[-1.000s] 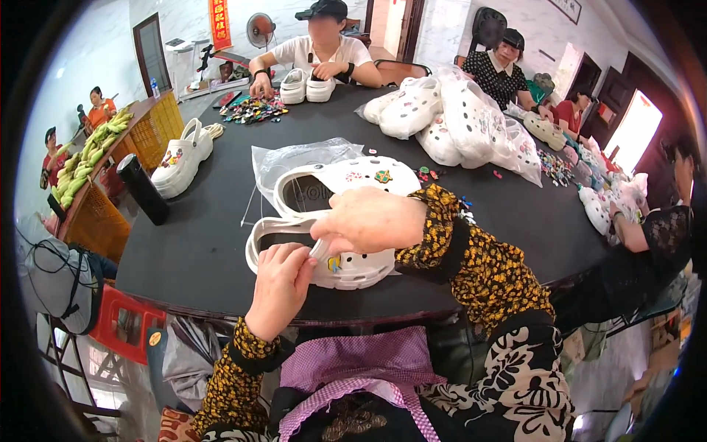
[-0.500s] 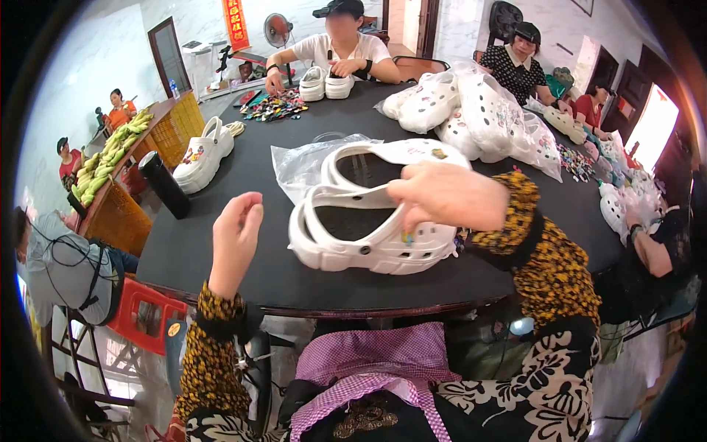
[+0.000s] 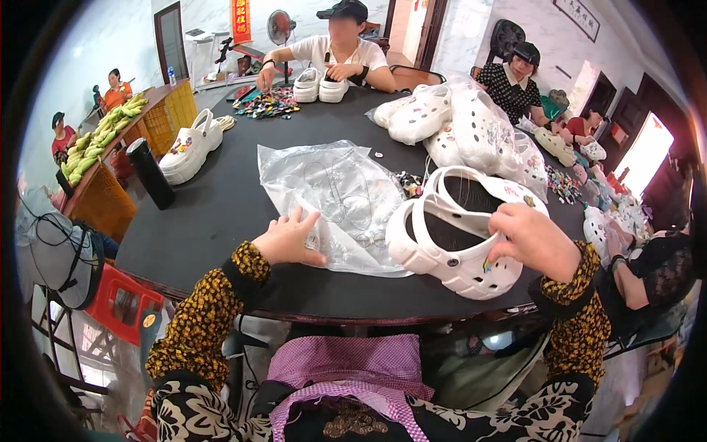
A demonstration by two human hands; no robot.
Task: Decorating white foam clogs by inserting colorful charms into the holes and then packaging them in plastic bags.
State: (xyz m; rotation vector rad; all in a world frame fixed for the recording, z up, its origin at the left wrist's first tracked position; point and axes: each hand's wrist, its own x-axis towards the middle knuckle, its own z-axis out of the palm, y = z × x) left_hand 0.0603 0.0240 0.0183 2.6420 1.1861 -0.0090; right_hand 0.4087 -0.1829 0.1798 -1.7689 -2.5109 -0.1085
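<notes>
A pair of white clogs [image 3: 460,269] with small charms stands side by side near the table's front edge, right of centre. My right hand [image 3: 536,241] is closed on them, thumb and fingers pinching the upper rims where the two meet. To their left a clear plastic bag [image 3: 342,195] lies flat on the black table. My left hand [image 3: 289,239] reaches over the bag's near left edge, fingers spread and holding nothing; whether it touches the plastic I cannot tell.
Bagged white clogs [image 3: 471,121] are heaped at the back right. A black bottle [image 3: 151,175] and another white clog [image 3: 190,151] stand at the left. Loose charms [image 3: 269,103] lie before a person [image 3: 346,55] across the black table [image 3: 213,228]. More people sit at the right.
The clogs have moved right with my right hand, uncovering the plastic bag. My left hand has lowered from the air to the bag's edge, its fingers spreading.
</notes>
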